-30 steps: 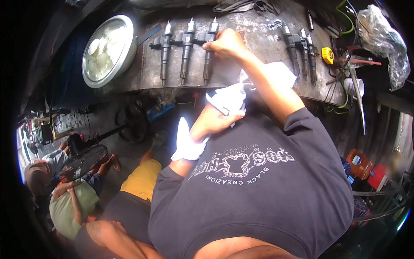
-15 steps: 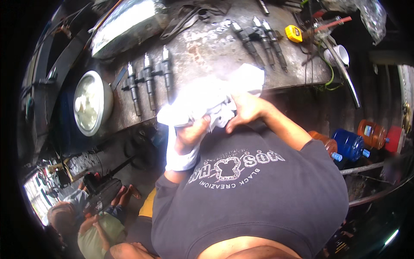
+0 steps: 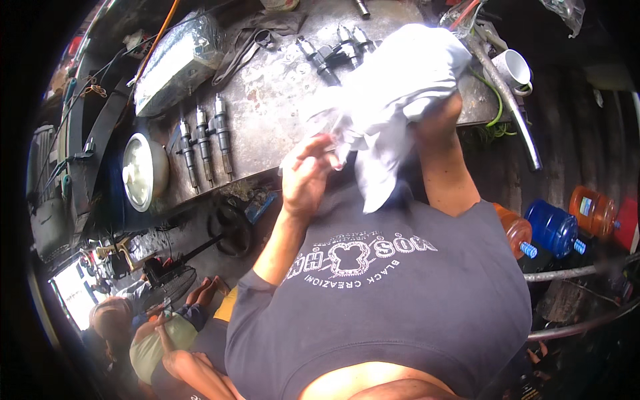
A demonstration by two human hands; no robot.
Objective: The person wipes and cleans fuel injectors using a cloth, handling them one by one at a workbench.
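Note:
A bright white cloth (image 3: 393, 87) hangs bunched in front of me at the bench's near edge, one corner drooping toward my shirt. My right hand (image 3: 439, 120) grips it from beneath on the right, its fingers mostly hidden by the folds and blurred. At the cloth's left edge, my left hand (image 3: 307, 172) has its fingers bent round a crumpled bit of the fabric. Three fuel injectors (image 3: 204, 145) lie side by side on the left of the bench. Behind the cloth lies another group of injectors (image 3: 321, 61), partly covered by it.
On the metal bench (image 3: 267, 100) are a plastic-wrapped block (image 3: 177, 63), a dark strap (image 3: 233, 57), a white bowl (image 3: 148, 172), a white mug (image 3: 512, 68) and a metal bar (image 3: 507, 100). Large water bottles (image 3: 552, 228) stand at right. A person (image 3: 167, 347) sits at lower left.
The cloth has swung right and away from me with my right hand, now covering part of the far injectors. My left hand has turned palm-up, and the cloth no longer drapes over its forearm.

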